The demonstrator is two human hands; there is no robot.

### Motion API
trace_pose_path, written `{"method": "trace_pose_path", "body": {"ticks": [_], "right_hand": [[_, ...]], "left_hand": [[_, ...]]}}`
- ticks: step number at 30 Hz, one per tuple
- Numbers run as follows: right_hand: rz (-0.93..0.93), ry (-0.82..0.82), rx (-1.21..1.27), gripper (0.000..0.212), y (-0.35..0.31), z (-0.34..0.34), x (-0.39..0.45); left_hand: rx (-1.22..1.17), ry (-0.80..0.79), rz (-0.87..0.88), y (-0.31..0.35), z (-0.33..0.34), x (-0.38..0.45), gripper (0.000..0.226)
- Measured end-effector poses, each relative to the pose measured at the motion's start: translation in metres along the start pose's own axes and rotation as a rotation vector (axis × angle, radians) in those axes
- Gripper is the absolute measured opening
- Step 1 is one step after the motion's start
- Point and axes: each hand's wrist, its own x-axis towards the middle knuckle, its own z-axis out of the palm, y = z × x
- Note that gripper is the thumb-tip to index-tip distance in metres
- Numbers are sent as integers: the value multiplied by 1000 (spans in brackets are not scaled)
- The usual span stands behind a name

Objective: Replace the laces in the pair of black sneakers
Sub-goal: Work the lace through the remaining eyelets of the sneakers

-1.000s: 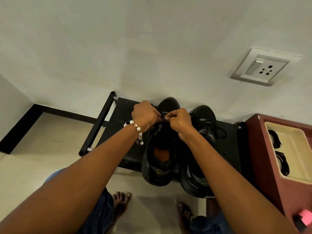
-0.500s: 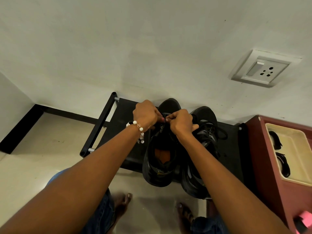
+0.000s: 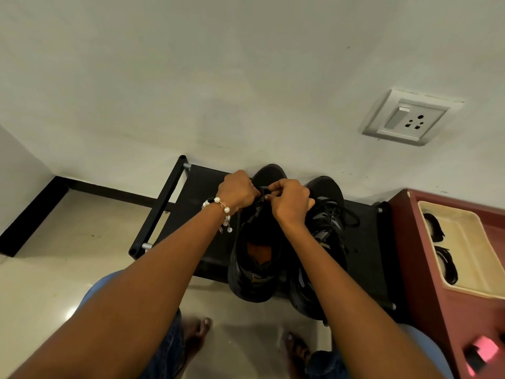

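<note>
Pinching lace (image 3: 264,190) – both hands, prob. (image 3: 238,190) (image 3: 290,202)

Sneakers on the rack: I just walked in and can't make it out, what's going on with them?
A person is working on the left sneaker, which sits beside the right sneaker on a black rack against the wall. The left hand and right hand both pinch a lace near its toe. The right sneaker has laces in. More laces lie in a tray nearby.

I face a pale wall (image 3: 218,77) with a white socket (image 3: 410,119), black skirting (image 3: 109,191), glossy cream floor (image 3: 68,255), and a maroon cabinet (image 3: 426,269) beside me.
</note>
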Motion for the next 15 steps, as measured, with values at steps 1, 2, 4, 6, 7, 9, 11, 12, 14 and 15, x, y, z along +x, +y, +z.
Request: {"method": "trace_pose_path", "body": {"ticks": [1,2,4,6,7,9,11,12,14,15], "right_hand": [[-20,1,-25,23,-1,2,-1],[-24,-5,-29,25,0,5,-1],[-16,-33,18,26,0,8,-1],[-21,-51,24,21,0,5,-2],[-27,-49,-27,18,1,2,-2],[-3,-53,-127,28,2,-6,-6],[64,-119,-136,36,2,-8,-10],[93,-158,-138,37,1,-7,-14],[109,-190,-148,38,1,-7,-25],[105,-178,-163,39,3,-6,-30]], "left_hand": [[40,-19,13,1,0,-1,22],[71,-44,27,2,1,-2,22],[108,-91,47,5,0,-4,21],[74,-117,33,5,-2,-3,21],[6,-133,3,3,-4,-2,21],[-151,-155,-60,0,-8,2,20],[-238,-158,-106,-1,-10,4,21],[-263,-145,-115,-3,-10,6,22],[-303,-99,-114,-3,-9,7,20],[-314,-73,-109,-3,-8,7,19]]}}
